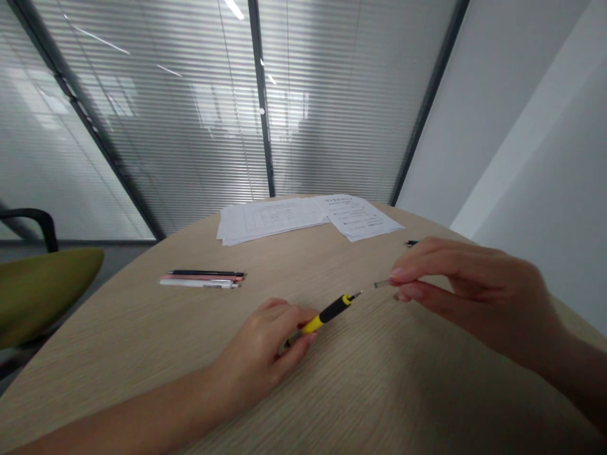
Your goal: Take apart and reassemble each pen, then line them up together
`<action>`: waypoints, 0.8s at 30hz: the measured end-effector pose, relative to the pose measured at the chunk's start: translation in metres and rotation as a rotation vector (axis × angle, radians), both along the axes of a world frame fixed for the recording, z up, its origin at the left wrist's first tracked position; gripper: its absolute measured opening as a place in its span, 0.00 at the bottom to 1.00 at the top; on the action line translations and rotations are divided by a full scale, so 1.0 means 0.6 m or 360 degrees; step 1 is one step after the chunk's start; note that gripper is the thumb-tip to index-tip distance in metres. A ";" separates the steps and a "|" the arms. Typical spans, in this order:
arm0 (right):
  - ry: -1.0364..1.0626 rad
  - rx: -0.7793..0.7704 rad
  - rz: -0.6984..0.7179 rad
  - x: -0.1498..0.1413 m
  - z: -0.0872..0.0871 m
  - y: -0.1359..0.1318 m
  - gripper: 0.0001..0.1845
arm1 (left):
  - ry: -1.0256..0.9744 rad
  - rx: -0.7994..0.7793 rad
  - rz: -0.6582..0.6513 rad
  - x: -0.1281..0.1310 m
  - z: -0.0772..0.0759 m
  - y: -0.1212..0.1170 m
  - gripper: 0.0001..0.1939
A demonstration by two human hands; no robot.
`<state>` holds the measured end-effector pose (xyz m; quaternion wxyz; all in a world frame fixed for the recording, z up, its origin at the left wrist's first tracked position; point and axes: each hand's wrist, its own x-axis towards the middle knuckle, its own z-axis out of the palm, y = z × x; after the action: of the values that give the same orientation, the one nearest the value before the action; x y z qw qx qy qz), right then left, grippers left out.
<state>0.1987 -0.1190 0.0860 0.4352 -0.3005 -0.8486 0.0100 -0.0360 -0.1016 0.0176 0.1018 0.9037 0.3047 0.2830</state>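
Note:
My left hand (265, 341) is closed around the rear part of a yellow and black pen (327, 314), low over the table. The pen slants up to the right, and a thin metallic tip sticks out of its front end. To the right, my right hand (474, 294) pinches a small coil spring (381, 284) between thumb and fingertips. The spring points left toward the pen's tip, with a gap between them. A tiny dark piece shows by the right thumb; I cannot make out what it is.
Several pens (203, 279) in black, pink and white lie side by side on the wooden table (190, 335) at left. Printed sheets (279, 218) lie at the far edge. A dark object (410, 242) is partly behind my right hand. A green chair (47, 291) stands at left.

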 end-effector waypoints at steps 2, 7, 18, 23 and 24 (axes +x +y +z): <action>-0.0039 0.0014 0.0023 -0.002 0.001 0.001 0.06 | 0.0009 0.0010 -0.0011 0.000 0.000 0.001 0.08; -0.0104 -0.0040 0.0086 -0.006 -0.002 0.007 0.05 | 0.0017 0.0061 -0.0047 0.001 0.002 0.000 0.08; -0.0210 -0.0200 0.0102 -0.005 -0.012 0.011 0.05 | 0.0058 0.0306 -0.0125 -0.001 -0.001 0.001 0.08; -0.0238 -0.0310 0.0156 -0.008 -0.017 0.012 0.05 | 0.0028 0.0392 -0.0136 0.000 -0.002 0.001 0.09; -0.0236 -0.0325 0.0170 -0.010 -0.018 0.012 0.05 | 0.0024 0.0405 -0.0136 0.001 -0.001 0.001 0.09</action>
<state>0.1926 -0.1116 0.0750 0.3373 -0.2976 -0.8878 0.0971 -0.0356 -0.1010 0.0167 -0.0039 0.9236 0.2284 0.3079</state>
